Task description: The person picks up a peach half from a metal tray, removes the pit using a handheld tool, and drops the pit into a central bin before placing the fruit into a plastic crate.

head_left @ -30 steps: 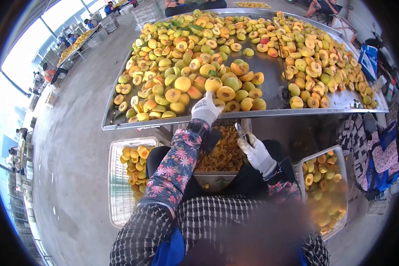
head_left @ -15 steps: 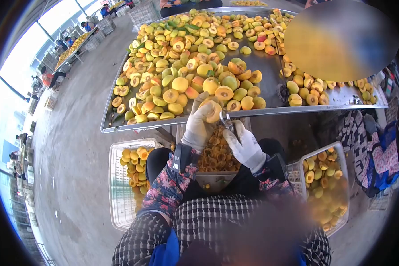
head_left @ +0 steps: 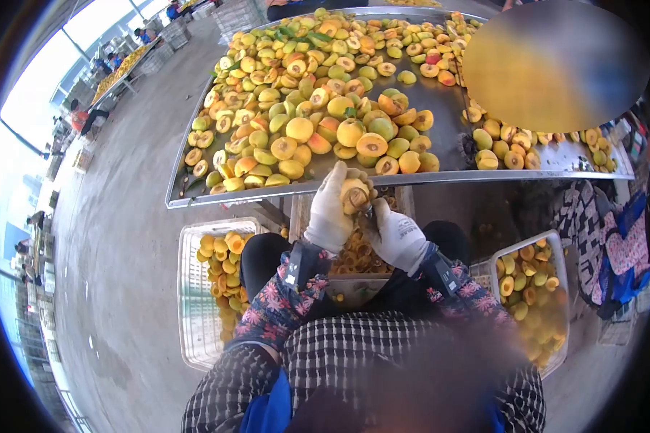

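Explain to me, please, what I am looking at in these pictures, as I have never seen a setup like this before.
There is no machine here: a person works with their own two hands, both gloved. Every picture comes from one camera worn on the head, looking forward and down, so the curved edges are probably the lens.

The metal table bears a large heap of yellow fruit, many pieces cut in half, with some green leaves. The left hand holds one fruit; the right hand meets it, with a bit of metal just showing, mostly hidden. Below are a bin of fruit pieces between the knees and a white basket and a crate of fruit at the sides. The upper right is blurred.
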The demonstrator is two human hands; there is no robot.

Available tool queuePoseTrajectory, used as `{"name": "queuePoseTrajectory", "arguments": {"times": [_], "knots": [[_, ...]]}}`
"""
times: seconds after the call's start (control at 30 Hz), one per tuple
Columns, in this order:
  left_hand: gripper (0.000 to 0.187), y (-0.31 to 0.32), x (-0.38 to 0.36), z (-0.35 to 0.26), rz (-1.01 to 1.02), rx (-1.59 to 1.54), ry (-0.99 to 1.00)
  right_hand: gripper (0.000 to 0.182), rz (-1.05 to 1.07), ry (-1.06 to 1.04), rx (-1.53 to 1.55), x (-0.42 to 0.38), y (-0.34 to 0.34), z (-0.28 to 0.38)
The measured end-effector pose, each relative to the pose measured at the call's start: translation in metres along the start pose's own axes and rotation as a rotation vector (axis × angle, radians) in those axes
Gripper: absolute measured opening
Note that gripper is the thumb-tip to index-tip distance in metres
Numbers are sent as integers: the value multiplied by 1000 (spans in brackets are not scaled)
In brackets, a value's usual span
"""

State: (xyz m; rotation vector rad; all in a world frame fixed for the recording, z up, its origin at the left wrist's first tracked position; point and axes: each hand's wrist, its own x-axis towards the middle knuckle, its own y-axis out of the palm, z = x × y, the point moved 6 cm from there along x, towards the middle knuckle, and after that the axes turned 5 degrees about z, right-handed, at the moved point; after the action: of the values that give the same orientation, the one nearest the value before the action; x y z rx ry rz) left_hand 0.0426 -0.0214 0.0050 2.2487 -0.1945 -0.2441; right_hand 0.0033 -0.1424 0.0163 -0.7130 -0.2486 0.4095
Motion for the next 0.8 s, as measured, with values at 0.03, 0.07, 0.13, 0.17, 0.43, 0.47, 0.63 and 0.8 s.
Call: {"name": "queuePoseTrajectory", "arguments": {"times": [0.03, 0.07, 0.13, 0.17, 0.43, 0.47, 0.63, 0.8], "knots": [[30, -1, 1, 3, -2, -40, 19, 33, -42, -24, -26, 0, 2, -1], [24, -15, 9, 8, 83, 81, 36, 30, -64, -7, 22, -3, 4, -7], [19, -2, -11, -1, 200, 552, 426, 28, -123, -79, 163, -4, 8, -3], [15, 9, -10, -10, 239, 1017, 668, 31, -42, -61, 39, 1, 25, -27], [22, -18, 16, 12, -104, -165, 313, 43, 1, -100, 283, 11, 20, -27], [21, -20, 11, 11, -32, -96, 317, 44, 18, -90, 291, 12, 21, -29], [26, -31, 22, 12, 2, -122, 295, 47, 104, -20, 379, 18, 23, -35], [27, -34, 18, 9, -89, -85, 368, 52, 45, -80, 314, 21, 35, -37]]}}
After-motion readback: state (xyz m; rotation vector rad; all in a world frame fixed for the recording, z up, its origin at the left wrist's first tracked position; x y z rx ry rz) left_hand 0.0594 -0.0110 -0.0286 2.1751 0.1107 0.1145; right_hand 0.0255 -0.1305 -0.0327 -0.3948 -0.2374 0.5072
